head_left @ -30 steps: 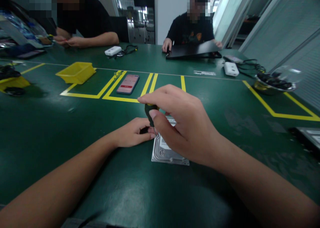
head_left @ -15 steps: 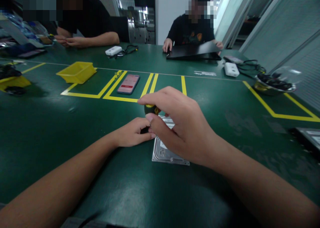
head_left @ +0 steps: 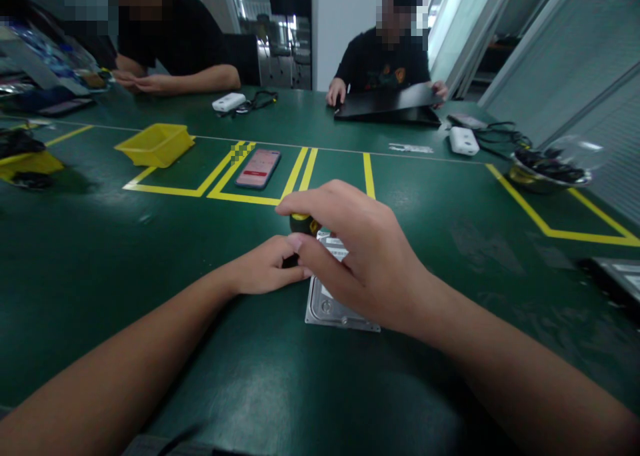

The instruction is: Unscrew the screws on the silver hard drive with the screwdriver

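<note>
Fingertips of the right hand (head_left: 370, 263) close around the black-and-yellow handle of a screwdriver (head_left: 301, 224), index finger arched over its top and thumb (head_left: 310, 256) pressed to its side, the tool standing roughly upright over the left edge of a hard drive (head_left: 334, 301). The left hand (head_left: 265, 269) lies flat on the table (head_left: 100, 256) just left of the drive, its fingers pressed together against the tool's lower end; whether they pinch the shaft or only steady the drive cannot be told, since the right hand hides the tip.

The drive sits label up near the middle of the green table, on the near side of the yellow floor-style markings (head_left: 240, 196). Its metal case looks stiff and fairly heavy for its size, smooth enough to slide on the mat, so it probably wants holding by its long side edges, not by the top cover. The screwdriver looks light and rigid, its ribbed handle the natural grip.

Farther off, a phone (head_left: 258, 168) rests inside a marked box, a yellow bin (head_left: 155, 144) to its left. At the far edge, one person's hands (head_left: 135, 81) rest on the table at left, while another person's hand (head_left: 335, 93) sits on a black laptop (head_left: 387, 106). A white adapter (head_left: 463, 140) and a bowl (head_left: 547, 166) of dark parts lie at far right.
</note>
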Available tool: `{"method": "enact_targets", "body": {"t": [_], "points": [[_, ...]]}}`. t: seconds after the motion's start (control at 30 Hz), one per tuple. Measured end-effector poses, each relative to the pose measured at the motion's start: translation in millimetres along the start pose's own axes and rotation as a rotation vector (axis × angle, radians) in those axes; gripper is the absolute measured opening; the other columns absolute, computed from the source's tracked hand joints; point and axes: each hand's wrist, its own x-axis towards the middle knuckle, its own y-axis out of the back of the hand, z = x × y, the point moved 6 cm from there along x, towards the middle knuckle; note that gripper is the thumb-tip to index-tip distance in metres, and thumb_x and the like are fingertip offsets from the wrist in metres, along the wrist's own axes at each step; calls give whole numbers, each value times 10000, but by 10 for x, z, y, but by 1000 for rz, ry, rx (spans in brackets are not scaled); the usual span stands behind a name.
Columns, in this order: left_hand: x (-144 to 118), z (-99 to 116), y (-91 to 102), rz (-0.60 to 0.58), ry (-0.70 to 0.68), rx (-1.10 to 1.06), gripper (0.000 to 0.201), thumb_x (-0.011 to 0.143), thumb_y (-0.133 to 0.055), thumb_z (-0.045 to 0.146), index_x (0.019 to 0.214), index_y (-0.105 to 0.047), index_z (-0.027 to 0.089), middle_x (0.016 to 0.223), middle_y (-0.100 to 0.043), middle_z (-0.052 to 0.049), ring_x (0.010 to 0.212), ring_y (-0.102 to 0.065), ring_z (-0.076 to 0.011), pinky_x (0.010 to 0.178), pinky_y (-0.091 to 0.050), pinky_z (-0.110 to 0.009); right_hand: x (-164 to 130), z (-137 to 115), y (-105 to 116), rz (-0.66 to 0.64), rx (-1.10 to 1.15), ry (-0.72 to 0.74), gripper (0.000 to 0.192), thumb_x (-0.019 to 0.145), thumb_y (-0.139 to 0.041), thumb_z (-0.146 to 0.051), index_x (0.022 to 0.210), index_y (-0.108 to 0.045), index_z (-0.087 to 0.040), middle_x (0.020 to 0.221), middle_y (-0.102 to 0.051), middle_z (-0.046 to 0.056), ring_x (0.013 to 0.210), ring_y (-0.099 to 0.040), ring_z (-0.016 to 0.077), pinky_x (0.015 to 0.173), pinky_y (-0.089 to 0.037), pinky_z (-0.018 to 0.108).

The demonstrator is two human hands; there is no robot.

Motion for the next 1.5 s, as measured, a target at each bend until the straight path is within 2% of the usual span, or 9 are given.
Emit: {"method": "enact_targets", "body": {"t": [0.13,0.37,0.53,0.73,0.83,0.97,1.1,1.27,1.5], "points": [[-10,-56,-17,-16,2,13,232,942,-533,342,930,-627,129,873,-648,-51,836,-609,-196,782,-526,-332,-2,11,17,-5,-2,-8,295,949,-504,-211,1206,-624,-129,1084,-676,86,966,-591,174,845,-501,321],[6,2,-2,-2,-49,-27,197,945,-544,312,1019,-628,150,998,-667,-65,952,-608,-215,846,-516,-346,11,0,41,26,27,7,292,964,-524,-245,1187,-652,-107,1060,-672,90,967,-593,164,829,-510,313],[-5,-5,-7,24,-46,28,281,945,-517,406,870,-607,150,859,-630,-50,838,-586,-199,760,-510,-323,8,5,80,85,-12,-9,266,944,-549,-212,1156,-683,-123,1036,-651,90,958,-599,161,830,-526,319],[-14,5,-12,18,-48,11,253,941,-515,392,943,-612,158,826,-625,-32,847,-592,-192,784,-518,-306,9,-12,93,64,-35,-4,304,941,-464,-144,1157,-678,-130,1050,-681,92,983,-620,164,861,-535,332],[-12,18,-7,17,-56,4,242,929,-525,389,911,-602,161,817,-624,-28,840,-593,-190,793,-519,-304,15,-18,89,47,-22,14,331,933,-426,-123,1167,-659,-149,1095,-703,74,1031,-632,158,915,-529,335],[-8,19,-5,11,-32,-13,226,919,-533,367,857,-588,157,813,-618,-26,821,-594,-185,807,-512,-311,15,-21,89,54,-9,22,331,930,-423,-99,1170,-650,-113,1145,-713,83,1072,-635,149,952,-508,323],[-5,13,-9,6,-5,-11,229,920,-538,357,822,-573,154,787,-604,-22,829,-596,-190,808,-512,-313,11,-23,82,42,-11,30,322,928,-438,-103,1164,-655,-83,1108,-710,94,1033,-628,152,921,-504,312],[-15,-2,-13,25,-12,0,250,940,-516,349,785,-549,156,767,-581,-17,805,-574,-175,770,-506,-296,3,-14,84,44,-6,23,308,942,-446,-144,1171,-649,-112,1082,-698,84,1000,-614,158,881,-509,316],[-5,-48,-15,16,-25,15,225,937,-535,362,874,-591,153,789,-594,-20,821,-576,-179,776,-509,-300,7,-27,66,37,5,13,296,939,-475,-149,1179,-642,-107,1073,-690,80,982,-603,155,860,-506,309]]}}
